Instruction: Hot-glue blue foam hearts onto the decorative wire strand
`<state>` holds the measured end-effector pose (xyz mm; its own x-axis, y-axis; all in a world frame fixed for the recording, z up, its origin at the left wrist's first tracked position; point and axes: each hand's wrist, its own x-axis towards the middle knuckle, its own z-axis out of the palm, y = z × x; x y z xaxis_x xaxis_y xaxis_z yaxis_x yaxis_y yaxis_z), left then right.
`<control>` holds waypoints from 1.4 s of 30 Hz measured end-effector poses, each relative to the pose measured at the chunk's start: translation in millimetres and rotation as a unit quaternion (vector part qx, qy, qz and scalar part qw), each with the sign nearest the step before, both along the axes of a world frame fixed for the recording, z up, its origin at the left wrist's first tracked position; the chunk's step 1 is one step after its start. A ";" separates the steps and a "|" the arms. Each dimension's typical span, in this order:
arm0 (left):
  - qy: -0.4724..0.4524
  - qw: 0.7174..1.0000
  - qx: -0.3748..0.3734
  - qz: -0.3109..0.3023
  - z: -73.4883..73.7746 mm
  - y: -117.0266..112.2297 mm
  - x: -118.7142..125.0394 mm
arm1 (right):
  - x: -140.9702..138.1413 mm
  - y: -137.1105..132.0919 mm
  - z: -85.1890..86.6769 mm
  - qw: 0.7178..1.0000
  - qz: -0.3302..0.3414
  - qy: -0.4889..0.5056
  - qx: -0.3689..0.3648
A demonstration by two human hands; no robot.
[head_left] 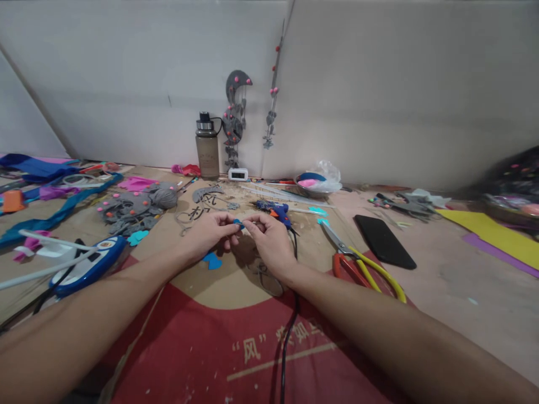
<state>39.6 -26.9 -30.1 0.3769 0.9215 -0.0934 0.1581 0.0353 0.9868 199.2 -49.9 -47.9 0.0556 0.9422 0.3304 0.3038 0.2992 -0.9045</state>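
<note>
Between the fingertips of both hands is a small blue felt piece (238,223), mostly covered by the fingers. My left hand (213,234) pinches it from the left and my right hand (269,238) from the right. Under the left hand, on the brown and red cardboard (197,292), lies a blue felt cut-out (212,261). Grey cord (269,280) curls below the right hand. Just behind the hands rests a blue glue gun (273,210) with a black cable. A grey felt crescent (206,193) lies beyond the left hand.
Scissors (346,249) with red and yellow handles and a black phone (384,241) lie to the right. A bottle (207,148) and a small digital clock (238,174) stand by the wall. A blue-and-white device (90,266) and grey felt pieces (130,207) occupy the left.
</note>
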 end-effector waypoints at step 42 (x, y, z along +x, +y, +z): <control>-0.028 0.999 0.009 0.023 -3.5 11.3 -3.5 | 4.8 4.9 -0.4 0.977 -0.037 -0.161 0.137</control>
<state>36.1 -15.6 -33.6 0.3384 0.9393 -0.0569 0.1007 0.0240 0.9946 204.0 -44.9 -48.3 -0.0271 0.8132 0.5814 0.5893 0.4828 -0.6478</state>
